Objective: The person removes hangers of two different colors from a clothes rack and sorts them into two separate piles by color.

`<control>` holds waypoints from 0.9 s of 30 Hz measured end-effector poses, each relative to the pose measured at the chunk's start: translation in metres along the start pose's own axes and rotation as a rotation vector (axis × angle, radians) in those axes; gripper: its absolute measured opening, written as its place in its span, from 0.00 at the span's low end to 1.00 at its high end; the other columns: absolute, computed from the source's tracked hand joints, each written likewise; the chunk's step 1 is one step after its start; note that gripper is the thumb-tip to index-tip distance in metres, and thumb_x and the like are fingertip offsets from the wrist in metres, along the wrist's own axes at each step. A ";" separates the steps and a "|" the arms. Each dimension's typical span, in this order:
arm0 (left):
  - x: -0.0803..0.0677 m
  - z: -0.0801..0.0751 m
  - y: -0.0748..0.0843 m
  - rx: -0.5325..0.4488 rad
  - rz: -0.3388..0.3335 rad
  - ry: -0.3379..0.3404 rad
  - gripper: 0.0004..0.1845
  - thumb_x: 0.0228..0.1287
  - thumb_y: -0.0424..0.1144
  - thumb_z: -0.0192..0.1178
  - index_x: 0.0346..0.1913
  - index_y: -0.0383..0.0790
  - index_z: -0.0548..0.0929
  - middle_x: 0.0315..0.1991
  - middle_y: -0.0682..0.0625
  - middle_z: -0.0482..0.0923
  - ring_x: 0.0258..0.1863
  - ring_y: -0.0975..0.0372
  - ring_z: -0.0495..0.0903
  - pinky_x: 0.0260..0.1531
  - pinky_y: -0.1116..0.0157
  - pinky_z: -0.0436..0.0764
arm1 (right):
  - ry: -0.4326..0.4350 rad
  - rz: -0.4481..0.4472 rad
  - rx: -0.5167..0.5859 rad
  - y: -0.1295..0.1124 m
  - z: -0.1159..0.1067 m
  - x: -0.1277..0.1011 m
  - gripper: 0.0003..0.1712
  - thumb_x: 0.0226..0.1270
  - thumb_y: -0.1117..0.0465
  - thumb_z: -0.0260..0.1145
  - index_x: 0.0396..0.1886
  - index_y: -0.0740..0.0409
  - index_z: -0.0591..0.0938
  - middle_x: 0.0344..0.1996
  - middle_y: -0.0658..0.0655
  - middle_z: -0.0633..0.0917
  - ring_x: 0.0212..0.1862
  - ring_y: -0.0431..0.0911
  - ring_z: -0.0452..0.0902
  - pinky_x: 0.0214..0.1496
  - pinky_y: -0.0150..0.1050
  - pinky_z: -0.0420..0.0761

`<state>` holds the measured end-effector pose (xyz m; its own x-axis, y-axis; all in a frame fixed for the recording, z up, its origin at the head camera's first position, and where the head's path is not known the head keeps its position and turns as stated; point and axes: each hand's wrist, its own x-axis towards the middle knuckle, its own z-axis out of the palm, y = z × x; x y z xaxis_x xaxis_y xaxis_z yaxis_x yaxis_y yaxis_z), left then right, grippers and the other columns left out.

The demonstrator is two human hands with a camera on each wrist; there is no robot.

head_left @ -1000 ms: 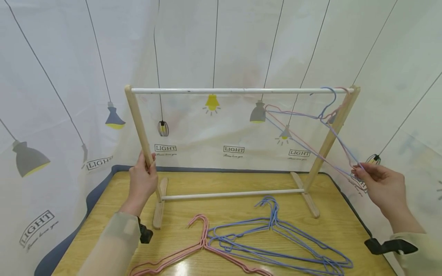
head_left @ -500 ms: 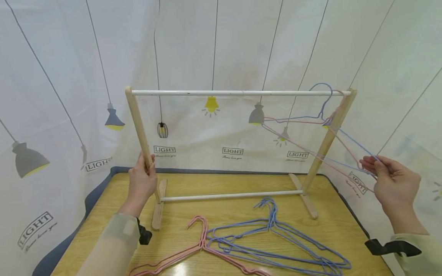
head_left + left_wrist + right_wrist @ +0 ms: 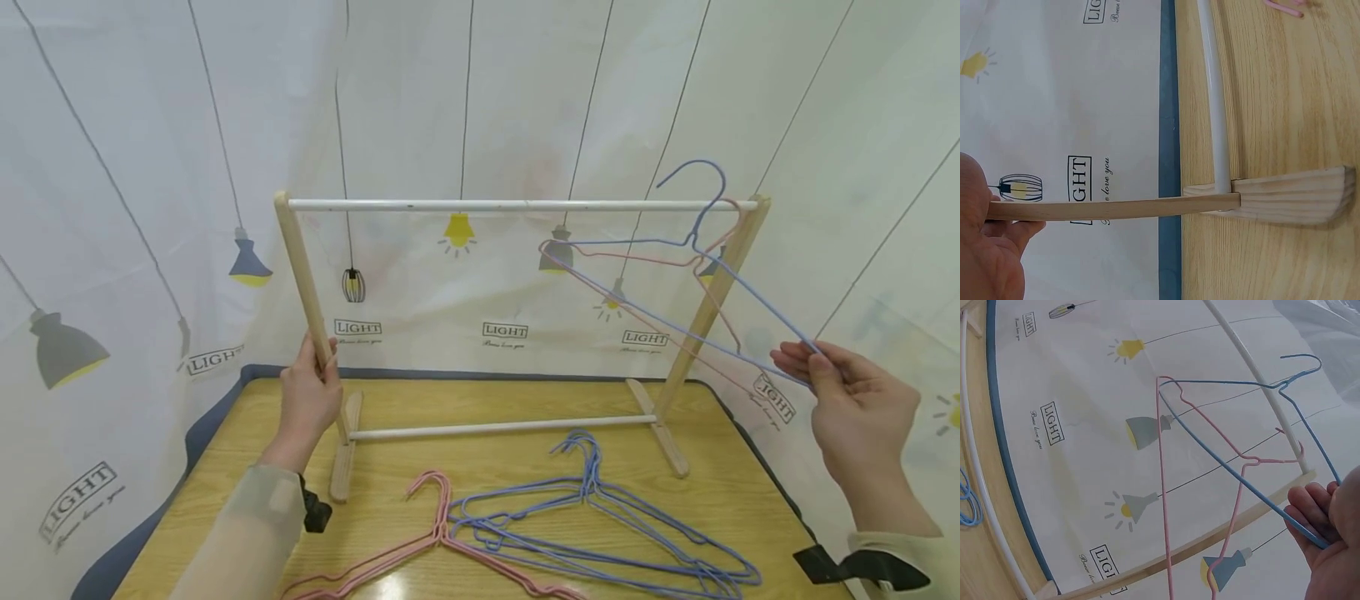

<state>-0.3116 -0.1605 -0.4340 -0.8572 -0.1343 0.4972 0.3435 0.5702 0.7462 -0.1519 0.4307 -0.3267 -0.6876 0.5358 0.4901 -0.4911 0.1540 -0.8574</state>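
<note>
My left hand (image 3: pixel 309 402) grips the left wooden post (image 3: pixel 298 271) of a small clothes rack; the left wrist view shows this post (image 3: pixel 1110 209) running down to its foot. My right hand (image 3: pixel 862 404) pinches a blue wire hanger (image 3: pixel 630 242) at its right corner. That hanger is raised so its hook stands above the white top rail (image 3: pixel 487 205), near the rail's right end. Behind it a pink hanger (image 3: pixel 722 312) hangs from the rail beside the right post. In the right wrist view the blue hanger's hook (image 3: pixel 1319 362) appears beyond the rail, apart from it.
Several blue hangers (image 3: pixel 590 475) lie piled on the wooden table (image 3: pixel 225 483) in front of the rack. Pink hangers (image 3: pixel 441 517) lie to their left, partly overlapping them. A lamp-printed sheet (image 3: pixel 412 108) rises behind and at both sides.
My right hand has moved right, and the blue hanger's hook has risen off the rail. The pink hanger has separated from the blue one and stays on the rail. My left hand keeps its place.
</note>
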 end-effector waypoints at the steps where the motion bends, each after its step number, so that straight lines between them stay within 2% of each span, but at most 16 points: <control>1: 0.000 0.000 0.000 -0.002 0.001 0.000 0.23 0.79 0.26 0.55 0.73 0.38 0.73 0.65 0.38 0.81 0.57 0.42 0.85 0.45 0.45 0.88 | -0.006 -0.010 -0.010 -0.001 0.000 -0.002 0.15 0.78 0.71 0.60 0.57 0.75 0.84 0.41 0.56 0.91 0.40 0.41 0.91 0.51 0.32 0.84; 3: 0.000 0.001 0.001 -0.007 -0.001 -0.002 0.23 0.79 0.26 0.55 0.73 0.38 0.73 0.65 0.39 0.81 0.57 0.43 0.85 0.45 0.45 0.88 | -0.023 -0.045 -0.037 -0.003 -0.001 -0.007 0.15 0.78 0.71 0.60 0.57 0.76 0.84 0.41 0.56 0.91 0.40 0.41 0.91 0.52 0.31 0.83; 10: -0.001 0.000 0.002 -0.010 -0.005 -0.006 0.25 0.80 0.27 0.54 0.75 0.39 0.71 0.66 0.39 0.81 0.58 0.42 0.84 0.46 0.44 0.87 | -0.068 -0.281 -0.398 -0.006 0.001 -0.027 0.16 0.81 0.70 0.57 0.57 0.77 0.83 0.43 0.44 0.91 0.41 0.33 0.89 0.53 0.26 0.82; 14: -0.001 0.000 0.001 -0.002 -0.007 -0.005 0.25 0.80 0.27 0.54 0.75 0.38 0.70 0.66 0.38 0.81 0.58 0.42 0.84 0.46 0.44 0.87 | -0.047 -0.353 -0.401 -0.003 -0.003 -0.041 0.14 0.79 0.73 0.58 0.54 0.79 0.84 0.42 0.47 0.92 0.41 0.34 0.89 0.52 0.26 0.83; 17: -0.001 0.000 0.001 -0.004 -0.001 -0.004 0.24 0.80 0.27 0.54 0.75 0.37 0.71 0.65 0.37 0.81 0.58 0.42 0.84 0.46 0.44 0.87 | -0.042 -0.381 -0.327 0.002 -0.007 -0.052 0.12 0.78 0.76 0.58 0.51 0.82 0.83 0.40 0.51 0.92 0.40 0.36 0.90 0.51 0.28 0.84; 20: -0.001 -0.001 0.001 -0.005 0.005 0.000 0.24 0.80 0.28 0.54 0.74 0.38 0.71 0.65 0.38 0.81 0.58 0.42 0.84 0.46 0.44 0.87 | -0.044 -0.345 -0.300 0.008 -0.009 -0.063 0.13 0.78 0.76 0.58 0.52 0.83 0.83 0.40 0.53 0.92 0.40 0.38 0.91 0.51 0.29 0.84; 24: 0.000 -0.001 -0.001 -0.003 0.013 0.003 0.23 0.81 0.28 0.54 0.74 0.38 0.71 0.65 0.39 0.81 0.57 0.43 0.85 0.46 0.45 0.88 | -0.031 -0.170 -0.293 0.015 -0.012 -0.077 0.14 0.79 0.72 0.59 0.55 0.78 0.84 0.40 0.52 0.93 0.39 0.38 0.91 0.50 0.28 0.84; 27: 0.000 -0.001 -0.001 -0.002 0.012 0.002 0.24 0.80 0.28 0.54 0.75 0.39 0.71 0.66 0.39 0.81 0.57 0.43 0.85 0.46 0.45 0.87 | -0.036 -0.026 -0.192 0.022 -0.016 -0.087 0.14 0.80 0.71 0.59 0.57 0.76 0.83 0.40 0.53 0.92 0.39 0.40 0.91 0.49 0.30 0.84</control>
<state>-0.3118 -0.1616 -0.4342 -0.8522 -0.1284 0.5072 0.3549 0.5704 0.7408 -0.0942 0.4013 -0.3904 -0.6964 0.4997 0.5151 -0.4005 0.3249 -0.8567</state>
